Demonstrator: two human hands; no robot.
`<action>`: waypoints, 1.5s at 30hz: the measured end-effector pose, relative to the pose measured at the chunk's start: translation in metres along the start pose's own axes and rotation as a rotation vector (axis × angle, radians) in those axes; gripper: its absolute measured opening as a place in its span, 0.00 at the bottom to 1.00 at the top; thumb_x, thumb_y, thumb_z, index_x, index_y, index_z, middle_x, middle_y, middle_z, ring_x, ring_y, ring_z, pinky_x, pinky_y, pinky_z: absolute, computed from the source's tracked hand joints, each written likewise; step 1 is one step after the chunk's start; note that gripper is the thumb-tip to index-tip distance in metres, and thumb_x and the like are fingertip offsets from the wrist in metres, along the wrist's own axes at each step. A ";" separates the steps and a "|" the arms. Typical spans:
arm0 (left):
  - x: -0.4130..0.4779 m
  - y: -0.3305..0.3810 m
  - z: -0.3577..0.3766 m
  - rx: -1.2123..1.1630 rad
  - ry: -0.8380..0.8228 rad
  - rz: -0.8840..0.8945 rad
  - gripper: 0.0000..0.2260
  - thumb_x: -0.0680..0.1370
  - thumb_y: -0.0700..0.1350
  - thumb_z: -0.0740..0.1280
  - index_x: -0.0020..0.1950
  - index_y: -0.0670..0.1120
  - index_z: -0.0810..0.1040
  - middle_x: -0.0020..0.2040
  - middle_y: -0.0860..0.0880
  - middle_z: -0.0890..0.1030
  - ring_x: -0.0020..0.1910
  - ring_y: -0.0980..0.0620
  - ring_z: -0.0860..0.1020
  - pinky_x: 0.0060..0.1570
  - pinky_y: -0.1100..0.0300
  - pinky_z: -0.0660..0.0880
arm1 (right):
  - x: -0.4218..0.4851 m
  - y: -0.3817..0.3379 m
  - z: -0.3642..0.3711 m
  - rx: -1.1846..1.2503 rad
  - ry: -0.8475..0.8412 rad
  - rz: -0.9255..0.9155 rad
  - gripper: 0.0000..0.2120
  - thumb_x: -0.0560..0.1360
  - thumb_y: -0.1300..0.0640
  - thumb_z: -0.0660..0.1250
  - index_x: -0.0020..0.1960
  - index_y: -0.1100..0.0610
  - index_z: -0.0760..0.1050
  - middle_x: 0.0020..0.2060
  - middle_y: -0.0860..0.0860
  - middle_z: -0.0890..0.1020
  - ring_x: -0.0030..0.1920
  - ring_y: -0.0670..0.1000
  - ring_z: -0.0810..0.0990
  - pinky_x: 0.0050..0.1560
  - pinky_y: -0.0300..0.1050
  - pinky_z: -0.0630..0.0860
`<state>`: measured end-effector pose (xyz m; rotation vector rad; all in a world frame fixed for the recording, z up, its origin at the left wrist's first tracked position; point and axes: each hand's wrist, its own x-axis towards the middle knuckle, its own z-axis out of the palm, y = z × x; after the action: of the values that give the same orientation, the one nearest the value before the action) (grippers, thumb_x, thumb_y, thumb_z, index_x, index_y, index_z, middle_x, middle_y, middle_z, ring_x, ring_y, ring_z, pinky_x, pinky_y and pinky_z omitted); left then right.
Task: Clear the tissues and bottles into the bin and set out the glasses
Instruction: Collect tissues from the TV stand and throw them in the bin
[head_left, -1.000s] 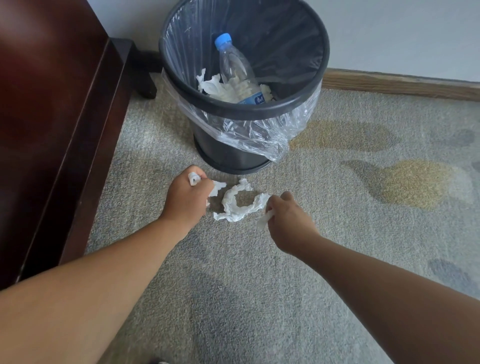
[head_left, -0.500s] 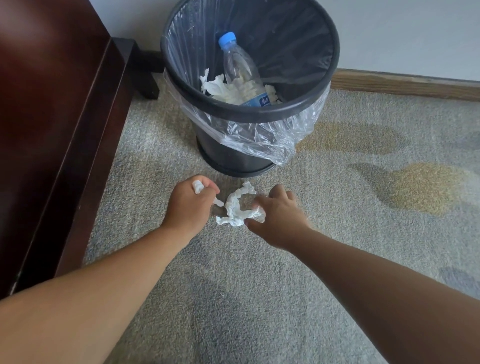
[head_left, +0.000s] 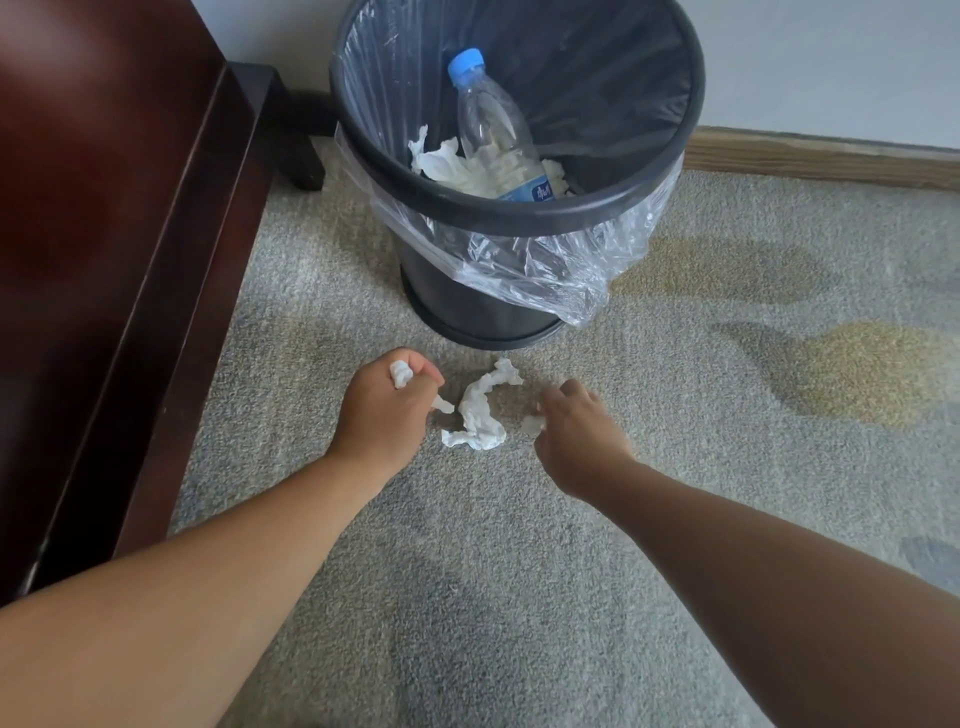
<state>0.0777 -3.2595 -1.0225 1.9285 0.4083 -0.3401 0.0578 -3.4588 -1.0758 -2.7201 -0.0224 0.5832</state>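
Note:
A black bin (head_left: 519, 208) with a clear plastic liner stands on the carpet ahead of me. Inside it lie a clear bottle with a blue cap (head_left: 493, 130) and crumpled white tissues (head_left: 441, 163). On the carpet in front of the bin lies a twisted white tissue (head_left: 480, 410). My left hand (head_left: 384, 410) is to its left, fist curled round a tissue scrap that pokes out at the top and side. My right hand (head_left: 576, 431) is to its right, fingers curled and pinching a small white tissue bit (head_left: 532, 425). No glasses are in view.
A dark red-brown wooden cabinet (head_left: 119, 260) runs along the left, its foot beside the bin. A wooden skirting board (head_left: 831, 156) and a pale wall stand behind. The grey carpet (head_left: 519, 597) has yellow and dark patches on the right.
My right hand has drawn back to the right, away from the middle tissue, with a small bit in its fingers. The middle tissue has bunched up. My left hand has stayed closed on its scrap.

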 end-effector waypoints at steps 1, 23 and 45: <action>0.001 0.000 0.000 -0.001 0.003 0.000 0.09 0.71 0.43 0.61 0.34 0.53 0.78 0.23 0.56 0.73 0.24 0.56 0.70 0.26 0.58 0.67 | 0.000 0.001 -0.001 0.037 0.012 0.022 0.09 0.76 0.63 0.60 0.56 0.55 0.68 0.48 0.52 0.74 0.44 0.49 0.72 0.42 0.43 0.72; 0.006 -0.008 -0.006 -0.001 0.020 0.043 0.07 0.72 0.42 0.61 0.37 0.49 0.77 0.21 0.58 0.72 0.20 0.61 0.67 0.19 0.68 0.61 | 0.020 -0.060 0.000 -0.166 -0.118 -0.191 0.34 0.74 0.68 0.61 0.74 0.43 0.59 0.76 0.54 0.52 0.76 0.65 0.48 0.72 0.66 0.57; 0.003 -0.007 0.000 0.039 0.016 0.098 0.07 0.73 0.43 0.62 0.37 0.48 0.77 0.25 0.56 0.76 0.21 0.61 0.68 0.20 0.69 0.62 | -0.009 -0.051 0.011 -0.160 -0.084 -0.244 0.19 0.75 0.66 0.61 0.64 0.56 0.65 0.62 0.58 0.66 0.60 0.59 0.66 0.61 0.56 0.73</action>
<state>0.0772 -3.2569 -1.0292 1.9832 0.3180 -0.2701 0.0483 -3.4082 -1.0645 -2.7849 -0.4329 0.6458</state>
